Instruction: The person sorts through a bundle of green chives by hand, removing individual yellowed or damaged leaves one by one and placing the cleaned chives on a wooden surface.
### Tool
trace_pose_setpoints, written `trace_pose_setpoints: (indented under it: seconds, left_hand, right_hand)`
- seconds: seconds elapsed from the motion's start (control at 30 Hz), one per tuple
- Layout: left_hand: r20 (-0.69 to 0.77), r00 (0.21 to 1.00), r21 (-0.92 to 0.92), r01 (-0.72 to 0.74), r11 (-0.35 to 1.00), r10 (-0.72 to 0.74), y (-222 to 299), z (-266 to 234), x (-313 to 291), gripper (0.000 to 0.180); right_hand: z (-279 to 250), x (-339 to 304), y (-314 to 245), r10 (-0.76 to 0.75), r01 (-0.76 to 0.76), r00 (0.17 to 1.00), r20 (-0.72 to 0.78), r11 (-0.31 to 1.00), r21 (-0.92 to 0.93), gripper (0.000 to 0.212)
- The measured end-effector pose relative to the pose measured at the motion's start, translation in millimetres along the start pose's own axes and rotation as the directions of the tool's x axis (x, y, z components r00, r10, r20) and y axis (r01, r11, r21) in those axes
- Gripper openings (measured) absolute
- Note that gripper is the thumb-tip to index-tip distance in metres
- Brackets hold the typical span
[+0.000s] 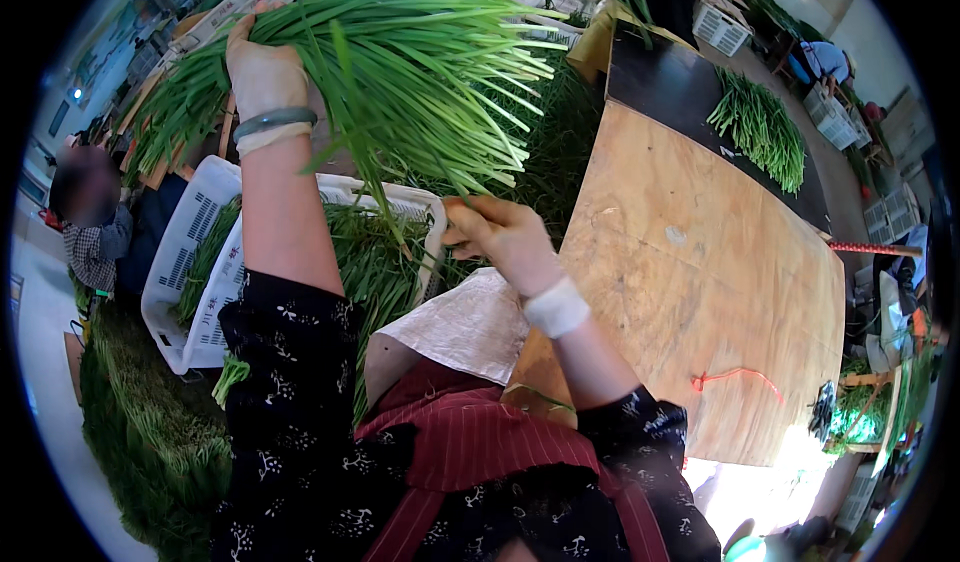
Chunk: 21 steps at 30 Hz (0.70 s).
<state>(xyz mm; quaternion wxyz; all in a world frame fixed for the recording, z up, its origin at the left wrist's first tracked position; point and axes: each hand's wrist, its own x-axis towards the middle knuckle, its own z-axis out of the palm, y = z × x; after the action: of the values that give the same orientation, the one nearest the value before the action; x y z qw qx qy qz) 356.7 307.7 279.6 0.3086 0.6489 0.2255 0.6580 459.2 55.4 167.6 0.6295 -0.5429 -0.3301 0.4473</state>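
Note:
My left hand (pixel 268 74), a bangle at its wrist, is raised and closed around a large bunch of garlic chives (pixel 400 62). The pale stem ends fan out to the right, and the green leaves trail to the left. Below those stems, my right hand (pixel 508 245) has its fingers curled together near the corner of a white plastic crate (pixel 432 205). Whether it pinches a thin blade is too small to make out. More loose chives (pixel 375 252) fill the crate under my left forearm.
A wooden board (pixel 700 262) lies at my right, with a red string (pixel 740 374) on it. Beyond it, a chive bundle (pixel 762 127) rests on a dark surface. Another white crate (pixel 185 262) and heaped greens (pixel 150 432) are at left. Other people work around the room.

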Motion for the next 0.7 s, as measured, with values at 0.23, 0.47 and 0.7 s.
trace_pose_setpoints:
  seconds: [0.23,0.47,0.7]
  left_hand:
    - [-0.025,0.977,-0.488,0.172,0.856,-0.210,-9.6,-6.8,6.0,0.033]
    - [-0.033,0.983,-0.495,0.143,0.857,-0.183,3.9,-11.5,10.6,0.033]
    - [-0.026,0.978,-0.441,0.176,0.880,-0.208,-10.7,5.4,-4.7,0.029]
  right_hand:
    - [-70.5,-17.3,34.8,-0.130,0.122,0.992,0.003,0.920,-0.372,0.013]
    - [-87.2,-7.8,17.9,-0.262,0.155,0.962,-0.081,0.765,-0.626,0.045]
    - [-34.0,25.8,13.3,-0.087,0.083,0.996,0.000,0.945,0.317,0.037]
